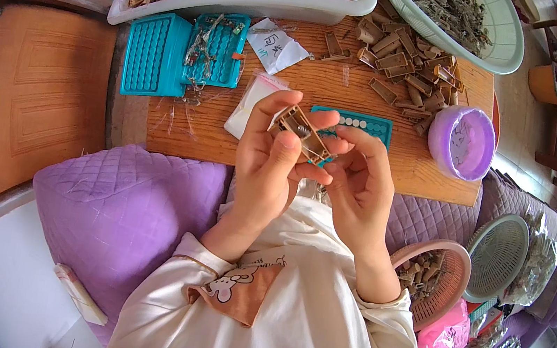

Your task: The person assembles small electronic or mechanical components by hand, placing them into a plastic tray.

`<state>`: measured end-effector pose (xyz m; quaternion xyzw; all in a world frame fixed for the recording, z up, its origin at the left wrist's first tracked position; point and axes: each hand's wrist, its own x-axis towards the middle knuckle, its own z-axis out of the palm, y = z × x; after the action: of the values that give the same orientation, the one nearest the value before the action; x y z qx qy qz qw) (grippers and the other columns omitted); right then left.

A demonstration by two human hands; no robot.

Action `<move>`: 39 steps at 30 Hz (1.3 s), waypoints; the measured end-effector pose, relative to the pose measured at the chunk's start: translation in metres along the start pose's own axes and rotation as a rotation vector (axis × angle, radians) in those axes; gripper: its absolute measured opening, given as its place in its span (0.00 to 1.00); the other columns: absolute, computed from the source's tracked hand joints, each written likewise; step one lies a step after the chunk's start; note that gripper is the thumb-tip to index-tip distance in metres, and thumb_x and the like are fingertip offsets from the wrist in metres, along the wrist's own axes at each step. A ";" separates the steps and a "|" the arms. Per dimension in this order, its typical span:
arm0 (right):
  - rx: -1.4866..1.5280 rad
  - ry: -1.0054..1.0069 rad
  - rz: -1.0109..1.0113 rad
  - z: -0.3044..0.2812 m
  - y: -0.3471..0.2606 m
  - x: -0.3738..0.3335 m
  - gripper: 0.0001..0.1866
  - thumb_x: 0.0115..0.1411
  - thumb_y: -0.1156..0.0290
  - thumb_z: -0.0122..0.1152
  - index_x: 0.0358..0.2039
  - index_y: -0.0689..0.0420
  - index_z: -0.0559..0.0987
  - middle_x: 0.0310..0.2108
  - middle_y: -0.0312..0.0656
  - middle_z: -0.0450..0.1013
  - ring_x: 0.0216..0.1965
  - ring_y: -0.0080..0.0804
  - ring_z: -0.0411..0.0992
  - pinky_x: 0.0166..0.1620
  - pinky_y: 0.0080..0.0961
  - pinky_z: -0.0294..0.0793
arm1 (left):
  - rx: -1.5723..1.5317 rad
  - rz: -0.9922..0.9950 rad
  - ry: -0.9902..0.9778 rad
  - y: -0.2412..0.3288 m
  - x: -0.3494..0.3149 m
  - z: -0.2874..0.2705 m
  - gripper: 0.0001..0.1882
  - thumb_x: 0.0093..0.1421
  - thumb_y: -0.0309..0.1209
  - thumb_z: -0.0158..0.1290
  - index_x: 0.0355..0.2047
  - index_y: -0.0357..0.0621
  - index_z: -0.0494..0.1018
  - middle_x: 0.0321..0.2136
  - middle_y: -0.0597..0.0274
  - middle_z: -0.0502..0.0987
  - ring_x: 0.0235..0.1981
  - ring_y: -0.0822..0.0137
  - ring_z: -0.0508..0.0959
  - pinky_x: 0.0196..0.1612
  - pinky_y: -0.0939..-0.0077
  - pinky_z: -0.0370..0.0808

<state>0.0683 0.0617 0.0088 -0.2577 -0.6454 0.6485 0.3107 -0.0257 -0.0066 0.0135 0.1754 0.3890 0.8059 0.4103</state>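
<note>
My left hand (261, 172) grips a brown, open-sided plastic casing (296, 128) between thumb and fingers, tilted above the table's near edge. Small metal parts, one like a coil spring, show inside it. At the casing's lower right end, my right hand (364, 192) has thumb and fingers closed together; what they pinch is too small to make out. Just behind the hands lies a teal tray (384, 133) with round white pieces in its holes, partly hidden by my fingers.
Loose brown casings (406, 60) are heaped at the table's right, near a purple bowl (441, 142). A white tub (244, 7) of casings and a pale green basket (498, 58) stand behind. Teal trays (157, 52) are at left; a pink basket (449, 295) sits beside my right arm.
</note>
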 end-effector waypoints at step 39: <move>-0.114 -0.345 0.168 -0.060 0.013 0.053 0.15 0.45 0.79 0.54 0.37 0.63 0.70 0.26 0.41 0.69 0.27 0.24 0.69 0.32 0.18 0.69 | 0.263 -0.090 0.021 -0.016 0.010 -0.006 0.20 0.56 0.29 0.45 0.48 0.37 0.60 0.37 0.55 0.70 0.36 0.69 0.72 0.38 0.78 0.72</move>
<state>0.0762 0.1414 -0.0025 -0.2129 -0.7011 0.6690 0.1250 -0.0273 0.0045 -0.0027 0.2015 0.5029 0.7308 0.4153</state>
